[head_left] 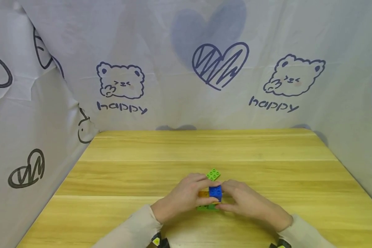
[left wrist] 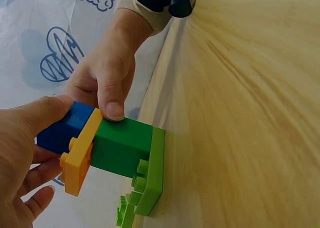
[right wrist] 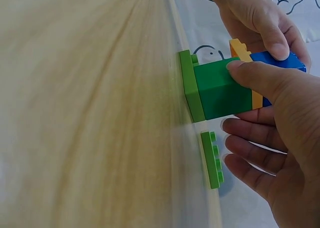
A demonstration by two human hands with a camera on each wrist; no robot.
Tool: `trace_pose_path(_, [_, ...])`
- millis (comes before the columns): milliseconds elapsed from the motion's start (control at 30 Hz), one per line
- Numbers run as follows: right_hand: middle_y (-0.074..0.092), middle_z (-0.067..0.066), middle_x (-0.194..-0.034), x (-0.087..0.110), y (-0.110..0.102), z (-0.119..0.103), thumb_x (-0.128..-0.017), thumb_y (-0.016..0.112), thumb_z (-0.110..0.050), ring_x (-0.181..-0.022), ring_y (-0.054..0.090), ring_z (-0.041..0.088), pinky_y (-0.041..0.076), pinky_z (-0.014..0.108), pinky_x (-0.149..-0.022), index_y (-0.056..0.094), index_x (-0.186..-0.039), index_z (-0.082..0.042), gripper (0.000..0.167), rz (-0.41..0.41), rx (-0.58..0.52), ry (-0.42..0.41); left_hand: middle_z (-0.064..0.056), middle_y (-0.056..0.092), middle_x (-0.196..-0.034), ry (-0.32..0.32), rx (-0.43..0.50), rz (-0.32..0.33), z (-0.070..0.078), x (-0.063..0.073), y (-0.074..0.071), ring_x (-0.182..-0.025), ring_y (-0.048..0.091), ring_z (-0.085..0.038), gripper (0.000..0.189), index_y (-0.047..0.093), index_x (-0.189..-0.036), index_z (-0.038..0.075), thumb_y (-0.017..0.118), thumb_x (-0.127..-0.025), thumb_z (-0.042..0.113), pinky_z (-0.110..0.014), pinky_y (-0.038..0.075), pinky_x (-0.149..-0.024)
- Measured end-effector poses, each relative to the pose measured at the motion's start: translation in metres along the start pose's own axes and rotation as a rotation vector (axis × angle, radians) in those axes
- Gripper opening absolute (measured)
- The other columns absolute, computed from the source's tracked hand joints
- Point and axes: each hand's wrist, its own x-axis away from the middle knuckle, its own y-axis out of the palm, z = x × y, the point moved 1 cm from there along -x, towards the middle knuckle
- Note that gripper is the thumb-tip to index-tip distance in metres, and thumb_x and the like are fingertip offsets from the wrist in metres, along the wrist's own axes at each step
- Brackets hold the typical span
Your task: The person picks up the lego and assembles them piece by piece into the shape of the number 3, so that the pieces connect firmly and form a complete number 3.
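Observation:
A small stack of toy building blocks stands on the table. At its base is a light green plate (left wrist: 156, 173), then a dark green block (left wrist: 122, 143), a yellow-orange plate (left wrist: 80, 160) that overhangs toward the left, and a blue block (head_left: 215, 193) on top. My left hand (head_left: 186, 193) pinches the blue block between thumb and fingers. Lower down, my right hand (head_left: 251, 201) holds the dark green block, thumb on its near side; the fingertips behind it are partly hidden.
A loose light green studded plate (head_left: 213, 174) lies just behind the stack on the wooden table (head_left: 127, 172). White cloth (head_left: 173, 113) with drawn bears and hearts hangs at the back and both sides.

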Motion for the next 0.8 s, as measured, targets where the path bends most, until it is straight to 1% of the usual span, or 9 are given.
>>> trace_pose_path(100, [0.062,-0.013,-0.108,-0.0001,0.0002,0.0002,-0.091,0.063,-0.051,-0.101,0.059,0.007,0.053,0.032,-0.085,0.064,-0.117,-0.018,0.042,0.004,0.009,-0.009,0.004,0.067,-0.109,-0.015,0.008,-0.004,-0.0001,0.0008,0.0006,-0.099,0.062,-0.011,0.048,0.066,-0.124,0.013,0.076,-0.085,0.038,-0.03,0.047,-0.093])
trace_pose_path(233, [0.062,-0.013,-0.104,-0.0005,0.0007,0.001,-0.091,0.064,-0.05,-0.097,0.059,0.006,0.053,0.03,-0.082,0.064,-0.112,-0.018,0.038,0.013,0.022,-0.015,0.004,0.066,-0.107,-0.044,0.049,-0.003,-0.0003,0.0018,0.0017,-0.096,0.061,-0.009,0.048,0.066,-0.122,0.011,0.075,-0.085,0.04,-0.028,0.048,-0.089])
trace_pose_path(367, [0.061,-0.014,-0.101,-0.0008,0.0006,0.0006,-0.091,0.064,-0.05,-0.095,0.058,0.006,0.052,0.029,-0.08,0.064,-0.109,-0.019,0.036,0.011,0.021,-0.008,0.005,0.066,-0.105,-0.067,0.075,-0.002,-0.0005,0.0022,0.0015,-0.096,0.06,-0.009,0.048,0.065,-0.121,0.009,0.074,-0.086,0.041,-0.026,0.048,-0.086])
trace_pose_path(633, [0.06,-0.015,-0.099,-0.0012,0.0003,-0.0002,-0.091,0.063,-0.051,-0.092,0.058,0.006,0.052,0.028,-0.078,0.064,-0.109,-0.02,0.036,-0.006,0.01,0.007,0.003,0.066,-0.106,-0.128,0.076,-0.059,-0.0006,0.0014,-0.0031,-0.098,0.058,-0.01,0.047,0.064,-0.121,0.01,0.073,-0.087,0.042,-0.025,0.047,-0.088])
trace_pose_path(800, [0.06,-0.015,-0.1,-0.0011,0.0001,-0.0007,-0.091,0.062,-0.053,-0.093,0.058,0.006,0.052,0.028,-0.078,0.064,-0.109,-0.021,0.037,-0.011,0.015,0.022,0.004,0.065,-0.106,-0.147,0.084,-0.079,-0.001,0.0011,-0.0046,-0.098,0.058,-0.009,0.046,0.065,-0.12,0.012,0.073,-0.086,0.043,-0.024,0.047,-0.087])
